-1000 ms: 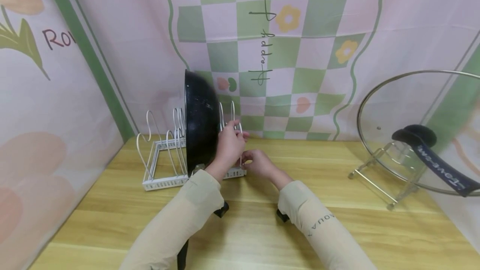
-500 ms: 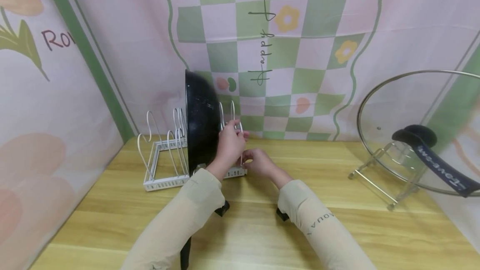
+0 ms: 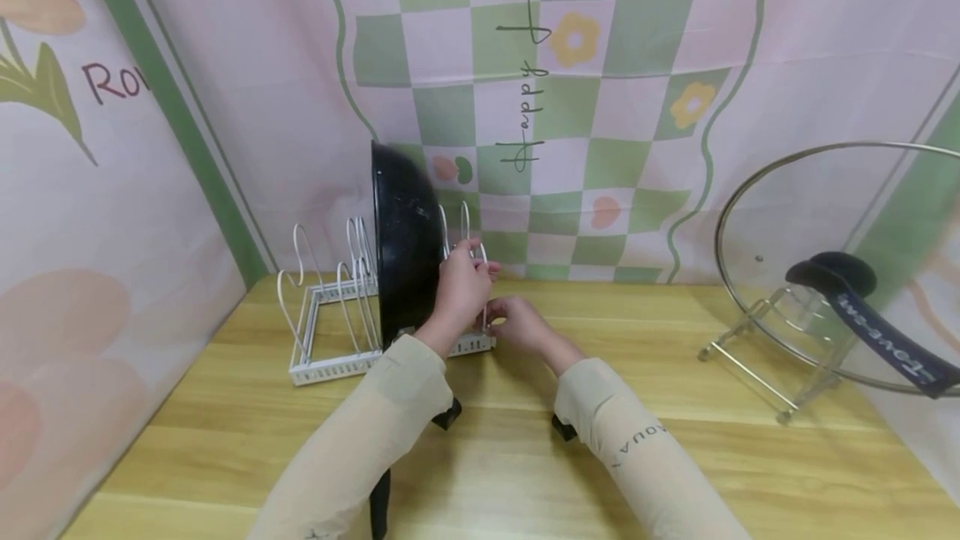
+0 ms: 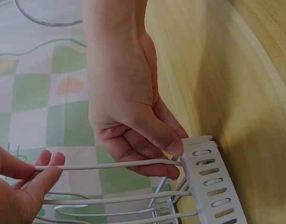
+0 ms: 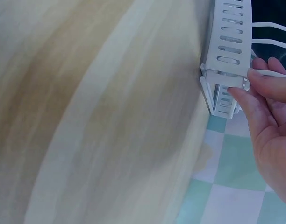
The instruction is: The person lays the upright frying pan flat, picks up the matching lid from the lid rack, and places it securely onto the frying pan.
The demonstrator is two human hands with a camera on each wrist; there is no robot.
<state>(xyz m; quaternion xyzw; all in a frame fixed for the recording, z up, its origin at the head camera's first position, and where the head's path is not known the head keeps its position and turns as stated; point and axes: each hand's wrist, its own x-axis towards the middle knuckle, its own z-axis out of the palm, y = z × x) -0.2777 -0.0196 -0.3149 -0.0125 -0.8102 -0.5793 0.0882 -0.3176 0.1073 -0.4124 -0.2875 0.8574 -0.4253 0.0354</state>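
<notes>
Gripping pair, head view: left hand (image 3: 461,286) and right hand (image 3: 521,327) meet at the right end of the white rack (image 3: 333,370), the left higher.
Black pan (image 3: 405,240), head view: on edge within the rack, left of both hands.
Pan hazard, head view: an uneven pull on the rack's end could plausibly shift the rack and tip this tall load.
Glass lid (image 3: 810,215), head view: on a metal stand (image 3: 753,375), well apart to the rack's right, on the surface (image 3: 510,465).
End wire (image 4: 105,165), left wrist view: the rack's outermost upright; left fingers (image 4: 52,175) pinch its upper part, barely parted, and right fingers pinch near its foot.
Slotted rail (image 5: 230,54), right wrist view: the rack's base; right fingers, parted only slightly, hold the wire beside its end.
</notes>
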